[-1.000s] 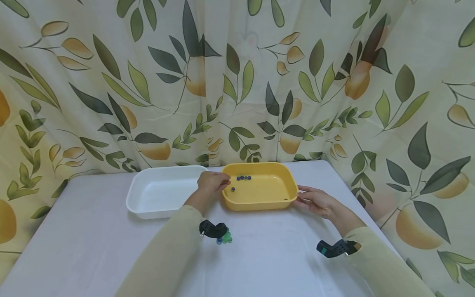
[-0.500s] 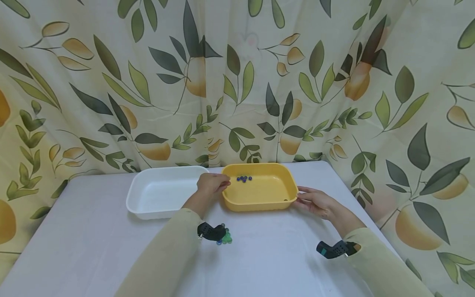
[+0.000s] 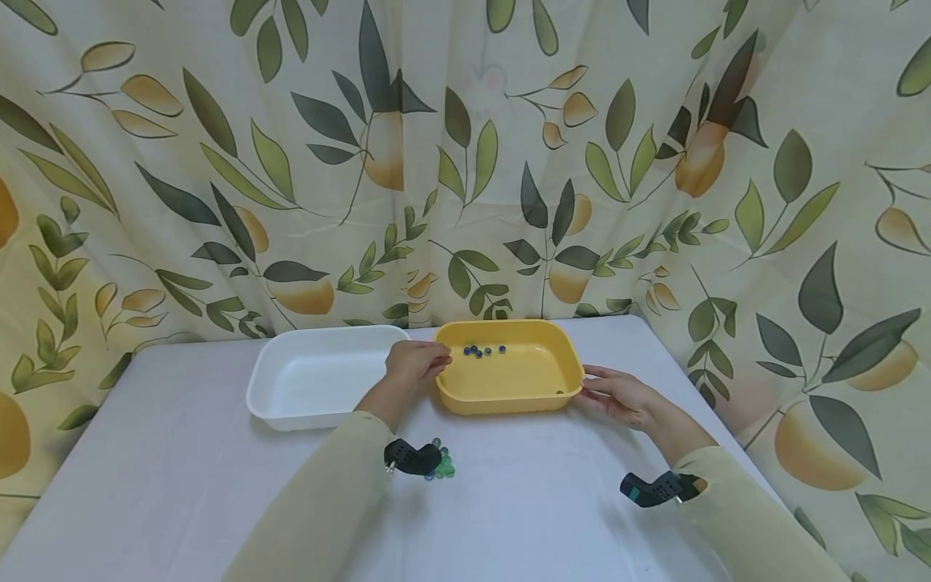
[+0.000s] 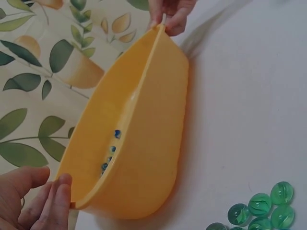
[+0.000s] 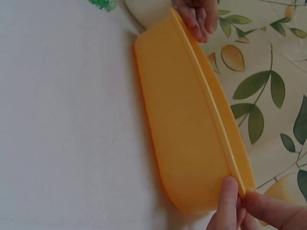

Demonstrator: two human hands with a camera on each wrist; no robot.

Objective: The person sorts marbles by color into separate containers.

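A yellow plastic tray (image 3: 516, 380) sits on the table between both hands. Several dark blue marbles (image 3: 478, 353) lie inside it near the back left, and another small dark marble (image 3: 559, 393) is by the front right corner. My left hand (image 3: 413, 361) holds the tray's left end by the rim, thumb and fingers on either side. At the opposite end my right hand (image 3: 618, 396) pinches the rim between thumb and fingers, as the right wrist view shows up close.
Left of the yellow tray stands a white tray (image 3: 320, 380), partly behind the left hand. Green and blue glass marbles (image 4: 260, 204) lie in a cluster on the white tablecloth (image 3: 524, 501), partly hidden by the left wrist strap in the head view. A patterned curtain (image 3: 465, 162) hangs behind the table.
The blue marbles have rolled inside the yellow tray: one at the front left joined those at the back, and one moved right. Both hands have stayed nearly still on the rim.
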